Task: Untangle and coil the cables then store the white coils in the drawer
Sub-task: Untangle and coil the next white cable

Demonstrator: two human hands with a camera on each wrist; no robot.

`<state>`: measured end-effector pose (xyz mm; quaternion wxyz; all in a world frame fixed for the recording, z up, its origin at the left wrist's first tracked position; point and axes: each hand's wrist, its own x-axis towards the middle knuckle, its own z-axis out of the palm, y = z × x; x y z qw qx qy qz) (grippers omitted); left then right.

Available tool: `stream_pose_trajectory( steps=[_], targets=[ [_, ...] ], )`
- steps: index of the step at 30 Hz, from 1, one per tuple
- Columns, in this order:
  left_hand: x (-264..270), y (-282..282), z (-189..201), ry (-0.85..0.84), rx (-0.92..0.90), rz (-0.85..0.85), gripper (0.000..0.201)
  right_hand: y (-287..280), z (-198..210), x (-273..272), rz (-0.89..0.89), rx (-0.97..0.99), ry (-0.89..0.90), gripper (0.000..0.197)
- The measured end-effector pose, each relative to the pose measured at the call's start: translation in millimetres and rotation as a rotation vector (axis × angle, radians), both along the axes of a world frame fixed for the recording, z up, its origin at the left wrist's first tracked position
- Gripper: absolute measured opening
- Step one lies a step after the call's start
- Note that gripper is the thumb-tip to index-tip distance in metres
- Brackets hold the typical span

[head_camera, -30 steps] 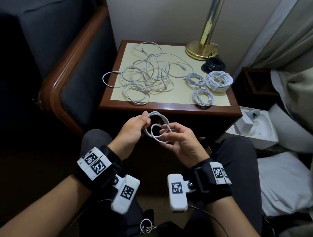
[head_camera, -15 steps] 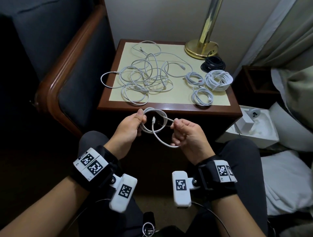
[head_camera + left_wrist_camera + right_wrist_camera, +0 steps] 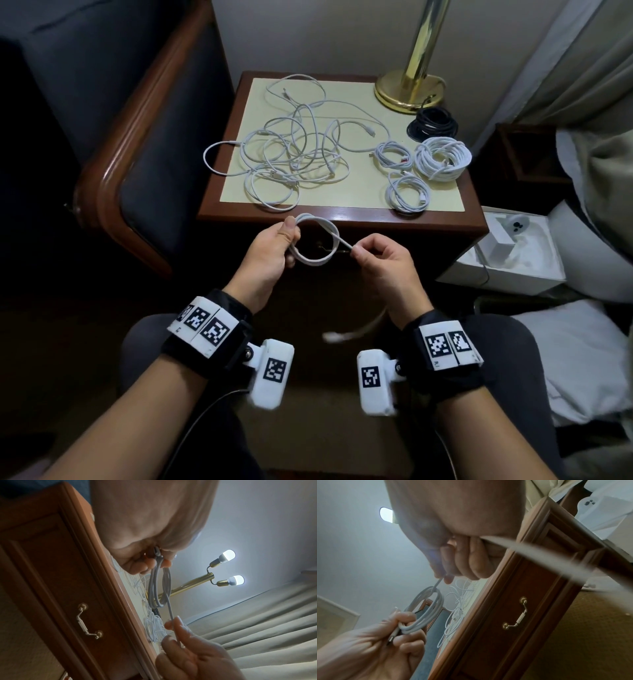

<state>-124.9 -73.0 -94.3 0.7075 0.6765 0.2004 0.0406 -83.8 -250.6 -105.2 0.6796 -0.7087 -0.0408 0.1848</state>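
My left hand (image 3: 274, 248) grips a small coil of white cable (image 3: 317, 240) in front of the nightstand, with one plug end poking out of the fist (image 3: 393, 637). My right hand (image 3: 376, 257) pinches the cable's free run (image 3: 169, 609) between thumb and forefinger and pulls it taut to the right. The loose tail (image 3: 346, 334) hangs below that hand, blurred. A tangle of white cables (image 3: 291, 157) lies on the nightstand top (image 3: 342, 214). Three white coils (image 3: 442, 162) sit at its right side. The drawer (image 3: 68, 601) stands closed, its brass handle (image 3: 516, 615) facing me.
A black coil (image 3: 432, 124) lies beside the brass lamp base (image 3: 407, 87) at the back right. A padded chair with a wooden arm (image 3: 113, 171) stands left of the nightstand. A white open box (image 3: 507, 253) and bedding are on the right.
My right hand has let go of the coil's loops and drawn the free end out to the right, pulling it tight. Both hands rose a little toward the nightstand's front edge.
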Motion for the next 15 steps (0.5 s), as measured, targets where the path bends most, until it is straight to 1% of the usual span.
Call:
stream_pose_trajectory(
  steps=[3, 7, 10, 12, 15],
  targets=[
    [-4.7, -4.3, 0.6, -0.012, 0.043, -0.006, 0.038, -6.8, -3.3, -6.5, 0.010, -0.010, -0.083, 0.018],
    [-12.6, -17.6, 5.3, -0.052, 0.032, 0.011, 0.037, -5.8, -15.7, -12.5, -0.047, -0.108, -0.156, 0.021],
    [-16.5, -30.7, 9.1, -0.083, -0.033, 0.037, 0.036, -0.8, -22.1, -13.9, -0.143, -0.213, -0.169, 0.022],
    [-18.7, -40.6, 11.6, -0.098, -0.093, 0.067, 0.035, 0.7, -23.4, -14.5, -0.169, -0.253, -0.159, 0.019],
    [-21.2, -54.6, 15.1, -0.113, -0.199, 0.086, 0.035, -0.2, -22.1, -16.3, -0.180, -0.188, -0.086, 0.021]
  ],
)
